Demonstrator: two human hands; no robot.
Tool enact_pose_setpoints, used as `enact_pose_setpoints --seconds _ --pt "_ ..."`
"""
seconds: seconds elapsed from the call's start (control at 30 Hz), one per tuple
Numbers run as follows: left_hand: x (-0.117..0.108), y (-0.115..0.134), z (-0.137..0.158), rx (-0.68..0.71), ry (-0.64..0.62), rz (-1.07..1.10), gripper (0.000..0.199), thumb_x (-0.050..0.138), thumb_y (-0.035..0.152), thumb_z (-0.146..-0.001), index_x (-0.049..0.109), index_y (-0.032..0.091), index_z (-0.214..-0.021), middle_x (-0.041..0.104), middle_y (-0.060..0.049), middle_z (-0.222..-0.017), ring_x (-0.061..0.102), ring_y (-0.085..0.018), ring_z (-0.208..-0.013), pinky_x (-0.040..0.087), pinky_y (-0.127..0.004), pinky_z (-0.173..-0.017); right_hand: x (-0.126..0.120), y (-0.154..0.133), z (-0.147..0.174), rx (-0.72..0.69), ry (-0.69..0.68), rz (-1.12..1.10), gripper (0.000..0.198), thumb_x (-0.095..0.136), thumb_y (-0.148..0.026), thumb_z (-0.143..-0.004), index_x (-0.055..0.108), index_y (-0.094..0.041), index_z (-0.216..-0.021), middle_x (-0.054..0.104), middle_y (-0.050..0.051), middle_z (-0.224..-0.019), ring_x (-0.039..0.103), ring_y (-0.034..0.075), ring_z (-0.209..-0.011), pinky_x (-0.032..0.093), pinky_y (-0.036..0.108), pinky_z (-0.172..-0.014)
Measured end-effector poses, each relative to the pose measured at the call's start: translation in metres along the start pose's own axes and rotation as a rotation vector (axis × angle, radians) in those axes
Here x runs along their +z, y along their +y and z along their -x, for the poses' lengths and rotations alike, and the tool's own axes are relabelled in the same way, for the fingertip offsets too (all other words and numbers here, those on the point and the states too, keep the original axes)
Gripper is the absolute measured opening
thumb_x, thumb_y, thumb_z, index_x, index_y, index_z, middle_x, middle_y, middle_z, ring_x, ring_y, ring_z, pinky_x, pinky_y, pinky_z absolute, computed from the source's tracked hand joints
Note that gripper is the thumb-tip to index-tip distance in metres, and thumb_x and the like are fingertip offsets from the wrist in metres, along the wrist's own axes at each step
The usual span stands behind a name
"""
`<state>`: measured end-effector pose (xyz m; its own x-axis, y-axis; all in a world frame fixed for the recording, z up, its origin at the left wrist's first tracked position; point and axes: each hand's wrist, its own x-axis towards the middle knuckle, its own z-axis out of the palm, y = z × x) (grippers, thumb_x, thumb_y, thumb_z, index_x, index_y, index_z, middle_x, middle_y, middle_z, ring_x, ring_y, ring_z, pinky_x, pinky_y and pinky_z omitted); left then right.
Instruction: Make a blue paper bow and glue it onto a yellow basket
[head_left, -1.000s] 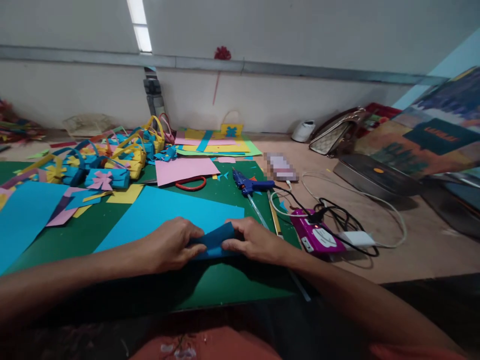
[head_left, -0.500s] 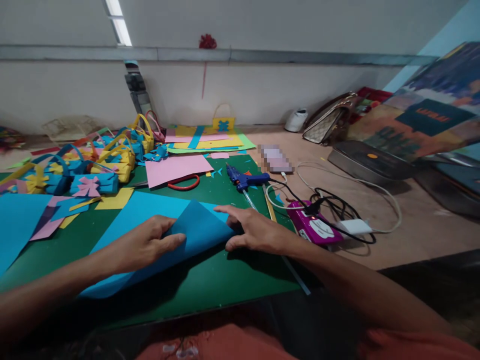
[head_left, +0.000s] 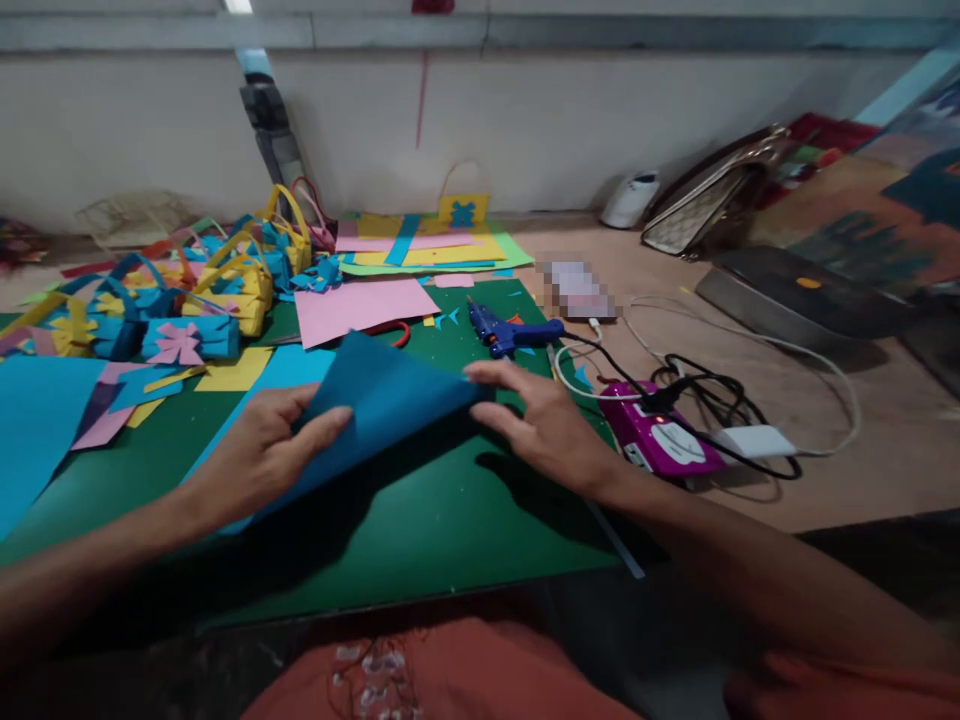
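A large sheet of blue paper (head_left: 397,395) is bent over on itself above the green mat (head_left: 420,540). My left hand (head_left: 274,440) grips the folded part, thumb on top and the fingers hidden behind the paper. At the sheet's right corner, my right hand (head_left: 544,425) pinches the tip between thumb and fingers. Beyond the sheet lie a pink paper piece (head_left: 364,310) and red-handled scissors (head_left: 397,332), partly covered by paper. A blue glue gun (head_left: 517,332) rests on the mat past my right hand.
Several small paper baskets (head_left: 191,340) crowd the left side near another blue sheet (head_left: 45,420). On the right sit a purple power strip (head_left: 660,435) with tangled cables, a phone (head_left: 577,290) and a dark case (head_left: 795,300). Stacked coloured sheets (head_left: 435,250) lie at the back.
The blue sheet's fold is lifted higher and tilted more toward me, its peak shifted left. My left hand has moved left, and my right hand now pinches the corner. The view has tipped downward.
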<state>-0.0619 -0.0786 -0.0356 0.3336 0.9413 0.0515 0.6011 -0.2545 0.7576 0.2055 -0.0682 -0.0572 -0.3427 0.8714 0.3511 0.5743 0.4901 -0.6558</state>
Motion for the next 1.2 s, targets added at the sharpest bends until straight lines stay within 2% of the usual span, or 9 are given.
enact_pose_setpoints --seconds 0.1,0.23,0.4,0.57,0.67,0.73,0.83,1.03,1.2 --pt "-0.003 0.001 -0.004 -0.049 0.195 0.033 0.038 0.050 0.046 -0.080 0.041 0.019 -0.055 0.033 0.006 -0.049 0.028 -0.007 -0.043 0.024 -0.020 -0.039 -0.001 0.002 -0.001 0.010 0.255 -0.162 0.031 0.051 -0.028 -0.088 0.050 -0.023 -0.119 0.062 0.006 -0.113 0.057 0.019 -0.107 0.042 0.039 -0.094" --pt "-0.004 -0.004 -0.004 -0.037 0.200 0.050 0.038 0.051 0.045 -0.079 0.043 0.019 -0.052 0.038 0.004 -0.048 0.034 -0.009 -0.043 0.029 -0.022 -0.041 -0.002 0.005 0.000 -0.009 0.362 -0.213 0.035 0.045 -0.033 -0.091 0.044 -0.026 -0.125 0.054 0.007 -0.127 0.049 0.020 -0.119 0.034 0.043 -0.104" --pt "0.004 -0.008 -0.001 0.133 -0.081 -0.106 0.034 0.045 0.038 -0.084 0.045 0.018 -0.057 0.041 0.003 -0.052 0.038 -0.010 -0.048 0.031 -0.023 -0.048 0.001 0.003 0.003 0.032 0.196 -0.181 0.043 0.045 -0.038 -0.091 0.038 -0.024 -0.131 0.054 0.010 -0.127 0.047 0.021 -0.122 0.036 0.043 -0.102" --pt "0.019 -0.009 0.001 0.020 -0.348 -0.060 0.036 0.037 0.044 -0.088 0.049 0.017 -0.067 0.045 0.003 -0.060 0.040 -0.011 -0.054 0.031 -0.023 -0.051 0.005 -0.004 0.005 0.074 -0.221 -0.213 0.053 0.055 -0.044 -0.084 0.043 -0.018 -0.129 0.065 0.010 -0.105 0.061 0.022 -0.098 0.047 0.038 -0.082" --pt "0.022 -0.009 0.004 -0.055 -0.347 -0.041 0.035 0.037 0.045 -0.086 0.047 0.017 -0.066 0.042 0.003 -0.060 0.037 -0.010 -0.053 0.028 -0.023 -0.050 0.006 -0.006 0.003 0.148 -0.326 -0.160 0.065 0.068 -0.038 -0.074 0.044 -0.016 -0.130 0.067 0.009 -0.096 0.063 0.021 -0.088 0.048 0.036 -0.078" --pt "0.021 -0.010 0.003 -0.095 -0.308 -0.060 0.035 0.037 0.044 -0.084 0.041 0.018 -0.061 0.035 0.004 -0.057 0.032 -0.009 -0.051 0.025 -0.023 -0.048 0.007 -0.007 0.002 0.202 -0.319 -0.104 0.069 0.072 -0.031 -0.071 0.043 -0.017 -0.132 0.067 0.008 -0.095 0.063 0.021 -0.088 0.047 0.035 -0.078" --pt "0.020 -0.015 -0.004 -0.114 -0.170 -0.157 0.033 0.038 0.043 -0.080 0.030 0.020 -0.058 0.028 0.005 -0.056 0.028 -0.009 -0.050 0.021 -0.024 -0.047 0.007 -0.005 0.000 0.243 -0.262 -0.049 0.062 0.065 -0.027 -0.077 0.042 -0.015 -0.133 0.066 0.010 -0.097 0.062 0.022 -0.093 0.047 0.036 -0.078" --pt "0.018 -0.027 -0.024 -0.015 -0.007 -0.305 0.028 0.040 0.039 -0.077 0.030 0.021 -0.058 0.034 0.003 -0.058 0.035 -0.011 -0.054 0.025 -0.026 -0.052 0.014 0.009 0.001 0.108 -0.105 0.114 0.045 0.045 -0.026 -0.088 0.041 -0.015 -0.131 0.063 0.013 -0.105 0.060 0.023 -0.093 0.048 0.042 -0.081" --pt "0.015 -0.026 -0.023 -0.104 -0.079 -0.243 0.032 0.038 0.041 -0.078 0.026 0.022 -0.056 0.027 0.005 -0.053 0.027 -0.010 -0.049 0.020 -0.025 -0.048 0.018 0.017 0.003 -0.002 -0.112 0.294 0.043 0.042 -0.022 -0.088 0.042 -0.014 -0.131 0.064 0.016 -0.107 0.060 0.027 -0.097 0.049 0.045 -0.080"
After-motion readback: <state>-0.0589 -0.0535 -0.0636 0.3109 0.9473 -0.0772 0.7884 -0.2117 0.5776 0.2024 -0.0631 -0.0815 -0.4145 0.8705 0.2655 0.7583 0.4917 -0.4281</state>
